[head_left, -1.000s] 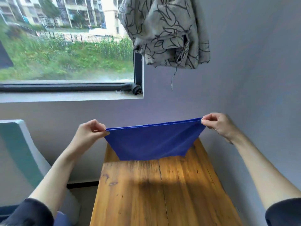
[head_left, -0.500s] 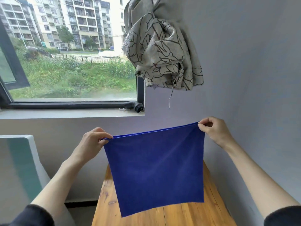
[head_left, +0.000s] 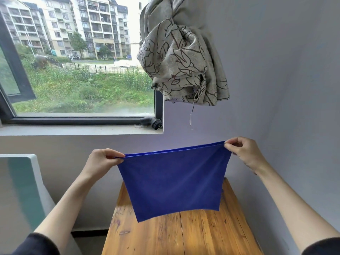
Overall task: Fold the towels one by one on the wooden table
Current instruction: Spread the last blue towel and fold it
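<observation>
Left hand and right hand each pinch one top corner of a blue towel between thumb and curled fingers; the top edge is stretched nearly taut between them, the right corner slightly higher. The towel hangs flat below the grips, clear of the wooden table, its lower edge over the table's far end. To lay it well, the corners should probably be kept level and the tension even, and the lower edge set down first, square to the table's boards. A knotted patterned curtain hangs above, beside the window.
</observation>
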The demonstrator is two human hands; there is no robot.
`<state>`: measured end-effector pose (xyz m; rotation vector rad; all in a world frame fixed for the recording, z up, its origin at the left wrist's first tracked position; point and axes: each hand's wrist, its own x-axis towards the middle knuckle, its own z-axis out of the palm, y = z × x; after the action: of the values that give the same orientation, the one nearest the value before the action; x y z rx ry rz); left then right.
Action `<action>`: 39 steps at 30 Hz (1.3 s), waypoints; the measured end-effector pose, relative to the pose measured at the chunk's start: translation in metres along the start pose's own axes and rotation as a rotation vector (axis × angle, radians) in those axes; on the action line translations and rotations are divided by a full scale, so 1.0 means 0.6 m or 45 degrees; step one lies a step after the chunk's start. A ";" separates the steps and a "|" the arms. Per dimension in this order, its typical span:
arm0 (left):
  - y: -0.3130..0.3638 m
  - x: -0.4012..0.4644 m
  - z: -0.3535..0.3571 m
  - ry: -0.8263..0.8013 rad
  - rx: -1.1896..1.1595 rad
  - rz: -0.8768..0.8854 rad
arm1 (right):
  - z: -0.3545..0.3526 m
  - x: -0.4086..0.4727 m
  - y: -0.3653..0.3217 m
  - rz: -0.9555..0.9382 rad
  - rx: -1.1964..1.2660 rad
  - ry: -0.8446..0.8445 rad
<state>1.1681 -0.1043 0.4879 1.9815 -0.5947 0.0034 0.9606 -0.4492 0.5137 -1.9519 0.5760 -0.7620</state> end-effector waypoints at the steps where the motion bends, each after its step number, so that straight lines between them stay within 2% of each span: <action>1: 0.001 0.001 -0.001 0.008 -0.063 -0.020 | -0.001 0.000 -0.002 0.056 0.137 -0.041; 4: 0.002 0.003 -0.004 0.047 -0.242 -0.088 | -0.007 0.000 -0.010 0.204 0.484 -0.175; 9: -0.003 0.006 -0.004 0.072 -0.372 -0.123 | -0.006 0.002 -0.015 0.187 0.453 -0.233; 14: -0.023 0.010 -0.012 -0.039 -0.324 -0.131 | -0.009 0.004 -0.012 0.015 -0.124 -0.256; 16: -0.035 0.012 -0.012 -0.097 -0.135 -0.109 | -0.004 0.003 -0.010 -0.048 -0.289 -0.277; 19: -0.049 0.012 -0.007 -0.200 0.222 -0.084 | 0.010 -0.001 -0.003 -0.053 -0.352 -0.317; 21: -0.059 0.006 -0.002 -0.243 0.313 -0.122 | 0.022 -0.003 0.009 -0.046 -0.489 -0.376; 25: -0.080 -0.004 0.015 -0.280 0.360 -0.198 | 0.046 -0.006 0.040 -0.030 -0.765 -0.416; 29: -0.085 0.012 0.043 -0.201 0.318 -0.227 | 0.068 0.010 0.058 0.026 -0.950 -0.408; 31: -0.081 0.027 0.056 -0.128 0.322 -0.204 | 0.076 0.021 0.061 0.019 -1.031 -0.372; 34: -0.074 0.048 0.065 -0.004 0.307 -0.116 | 0.083 0.033 0.060 -0.101 -1.109 -0.194; 36: -0.073 0.050 0.064 0.044 0.223 -0.057 | 0.084 0.029 0.063 -0.168 -1.048 -0.054; 39: -0.082 0.024 0.061 -0.010 -0.001 -0.029 | 0.082 -0.003 0.082 -0.182 -0.808 0.057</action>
<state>1.1914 -0.1234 0.4326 1.9881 -0.5771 -0.0188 0.9906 -0.4413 0.4513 -2.5845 0.7786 -0.7720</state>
